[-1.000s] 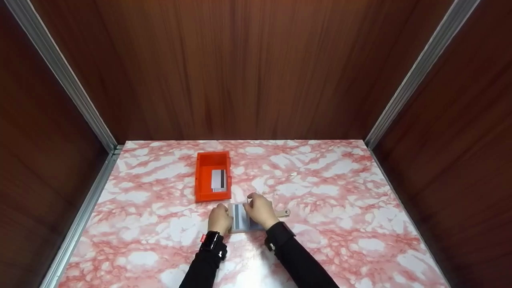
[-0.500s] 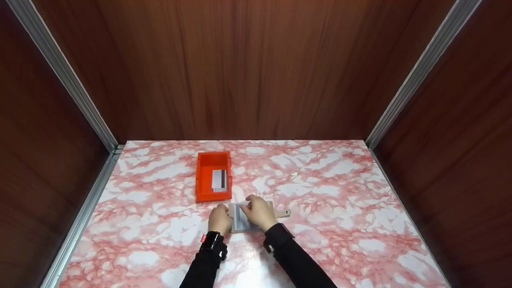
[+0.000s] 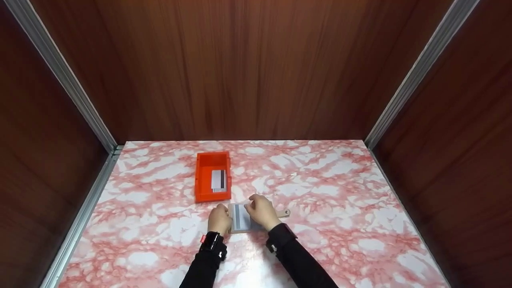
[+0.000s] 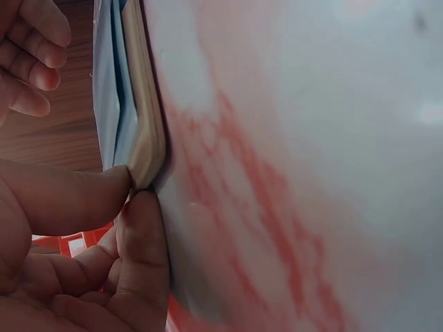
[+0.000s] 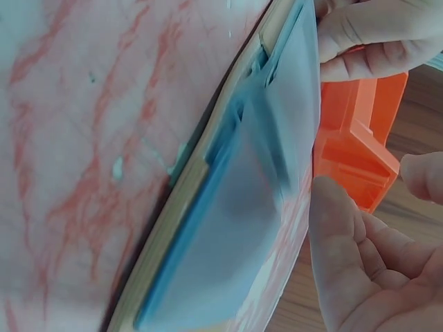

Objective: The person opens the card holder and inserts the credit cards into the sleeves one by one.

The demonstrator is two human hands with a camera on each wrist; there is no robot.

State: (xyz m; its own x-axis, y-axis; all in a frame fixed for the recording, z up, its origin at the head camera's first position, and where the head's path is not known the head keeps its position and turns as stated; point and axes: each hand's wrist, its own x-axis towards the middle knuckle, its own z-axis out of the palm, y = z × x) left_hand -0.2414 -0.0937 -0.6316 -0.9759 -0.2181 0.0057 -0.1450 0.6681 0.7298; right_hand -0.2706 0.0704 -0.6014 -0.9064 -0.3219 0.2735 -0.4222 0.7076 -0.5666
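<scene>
While the left hand (image 3: 219, 219) pinches the board (image 4: 147, 114), the right (image 3: 263, 212) hovers.

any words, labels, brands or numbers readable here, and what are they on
No text can be read.
Red tag on the left wristband: too small to tell.
Top white card in the orange bin: no legible print.
Card holder's plastic sleeves: no legible print.

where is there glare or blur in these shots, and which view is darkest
Head: glare whitens the tabletop at bottom centre; left wrist: the dimmest on the tabletop and hands, with a pale glare spot near the right edge and the surface there soft; right wrist: the translucent sheet looks hazy, with a smeared patch above it, perhaps motion blur.
</scene>
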